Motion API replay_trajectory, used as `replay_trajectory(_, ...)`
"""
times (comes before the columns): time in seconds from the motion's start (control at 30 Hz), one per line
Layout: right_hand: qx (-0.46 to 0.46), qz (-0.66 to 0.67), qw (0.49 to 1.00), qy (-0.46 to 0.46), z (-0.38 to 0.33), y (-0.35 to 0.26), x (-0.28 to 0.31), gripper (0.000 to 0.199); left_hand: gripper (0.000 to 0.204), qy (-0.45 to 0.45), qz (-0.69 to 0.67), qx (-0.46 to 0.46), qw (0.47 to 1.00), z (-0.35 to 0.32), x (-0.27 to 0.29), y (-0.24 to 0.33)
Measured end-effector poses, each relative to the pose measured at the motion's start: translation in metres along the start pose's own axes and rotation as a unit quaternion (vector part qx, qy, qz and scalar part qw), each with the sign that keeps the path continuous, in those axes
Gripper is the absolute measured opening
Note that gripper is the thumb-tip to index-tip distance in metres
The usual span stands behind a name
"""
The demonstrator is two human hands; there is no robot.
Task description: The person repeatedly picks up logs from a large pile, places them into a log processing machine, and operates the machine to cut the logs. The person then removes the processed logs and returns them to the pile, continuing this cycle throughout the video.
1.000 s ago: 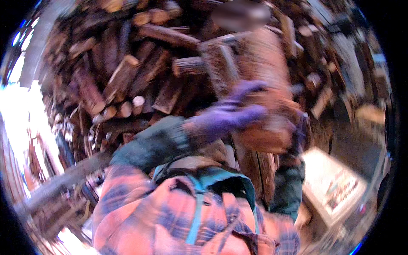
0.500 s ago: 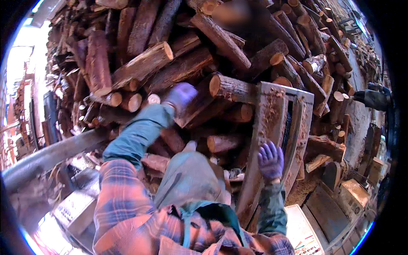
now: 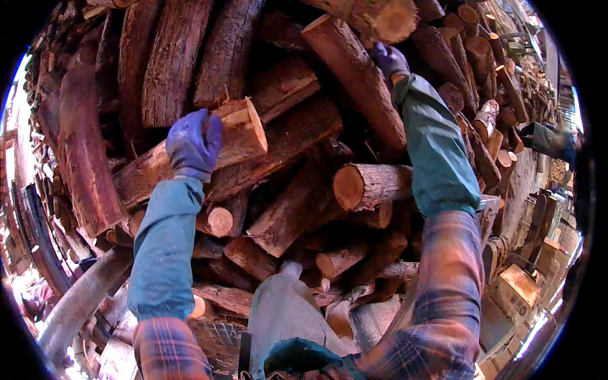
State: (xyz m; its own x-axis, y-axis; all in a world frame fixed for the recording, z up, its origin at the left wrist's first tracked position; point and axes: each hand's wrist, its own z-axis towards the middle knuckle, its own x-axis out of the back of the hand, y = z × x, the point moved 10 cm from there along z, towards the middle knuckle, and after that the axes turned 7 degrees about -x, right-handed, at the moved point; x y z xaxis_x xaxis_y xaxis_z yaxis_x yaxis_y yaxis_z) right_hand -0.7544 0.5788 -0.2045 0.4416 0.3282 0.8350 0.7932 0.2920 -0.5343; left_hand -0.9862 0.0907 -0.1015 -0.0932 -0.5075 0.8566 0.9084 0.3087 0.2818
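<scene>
My left hand (image 3: 192,144), in a purple glove, is at a split log (image 3: 250,123) with a pale cut face. Its thumb stands apart from its fingers, and it rests against the log's side without closing round it. Farther out and to the right, my gloved right hand (image 3: 391,61) is at the lower edge of a thick log (image 3: 391,22). Its fingers are bent against that log's cut end, partly hidden. Just below my right hand a long barked log (image 3: 358,79) slants down to the right.
Stacked logs fill the view ahead. A short round log (image 3: 349,186) juts toward me below my right forearm. A curved grey rail (image 3: 82,304) runs along the lower left. Another person's dark-gloved hand (image 3: 532,136) shows at the far right, and a wooden box (image 3: 520,285) stands below it.
I have leaned closer to the pile. My left hand has moved up and left onto the split log. My right hand has left the wooden frame's side and reached up to the thick log.
</scene>
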Motion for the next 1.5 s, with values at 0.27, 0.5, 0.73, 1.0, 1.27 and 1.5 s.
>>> replay_trajectory(0.27,0.016,0.069,0.997,-0.034,-0.168,-0.071,-0.083,0.04,0.041,-0.107,0.104,0.032,0.988,-0.013,-0.008,-0.018)
replay_trajectory(0.5,0.228,0.052,0.971,-0.059,-0.199,-0.185,-0.053,0.023,0.04,-0.131,0.077,0.053,0.987,-0.002,-0.02,-0.018)
replay_trajectory(0.73,0.32,-0.299,0.899,-0.005,-0.078,-0.302,-0.155,0.027,0.035,-0.089,0.076,0.029,0.993,0.001,-0.021,-0.014)
replay_trajectory(1.0,0.368,-0.367,0.836,-0.178,-0.194,-0.303,-0.091,0.025,0.039,-0.099,0.127,0.009,0.987,-0.008,-0.029,-0.015)
replay_trajectory(1.27,0.353,0.294,0.866,-0.196,-0.466,-0.172,0.079,0.027,0.035,-0.004,-0.013,-0.052,0.999,-0.01,-0.024,0.027)
replay_trajectory(1.5,-0.049,0.113,0.985,0.12,-0.425,0.007,0.084,0.074,0.07,-0.218,-0.519,0.333,0.756,-0.174,-0.221,0.196)
